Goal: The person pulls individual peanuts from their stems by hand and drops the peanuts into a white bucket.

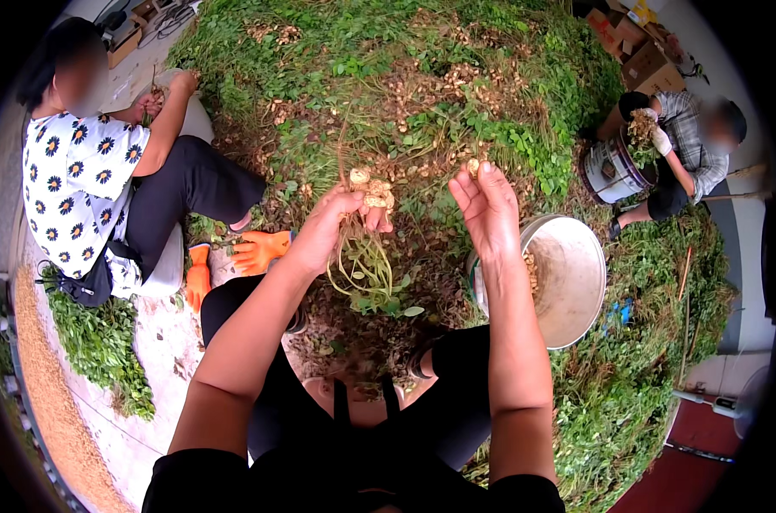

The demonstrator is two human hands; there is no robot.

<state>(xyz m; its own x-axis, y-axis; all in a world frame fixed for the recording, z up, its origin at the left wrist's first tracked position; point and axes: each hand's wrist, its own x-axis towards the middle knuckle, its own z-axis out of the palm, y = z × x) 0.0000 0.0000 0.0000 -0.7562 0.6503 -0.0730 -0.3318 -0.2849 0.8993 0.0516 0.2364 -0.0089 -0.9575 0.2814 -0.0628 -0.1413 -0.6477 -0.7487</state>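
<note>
left hand (325, 227) grips a pulled peanut plant (369, 267) by its root end, a nut cluster (371, 190) up at the fingertips, stems + leaves hanging below. right hand (494, 205) pinches one loose peanut (473, 167) btwn thumb & finger, well apart from the plant.

risks, imo: that nut sits right at the fingertips, so a loose pinch cd drop it in the litter, hard to spot b/c colours match. cluster cd shed nuts if the left grip twists or squeezes. right forearm crosses part of the white bucket (569, 282), so a low swing might knock its rim; some picked nuts (531, 272) show inside.

around: orange gloves (261, 250) on floor by left knee, poss in the way of that foot. ahead, big heap of plants (525, 145) w/ loose nuts (456, 81), blocks the way fwd. far left, seated co-worker (84, 192); far right, another person (687, 115) w/ a bucket of their own (612, 173). cardboard boxes (649, 68) behind.
</note>
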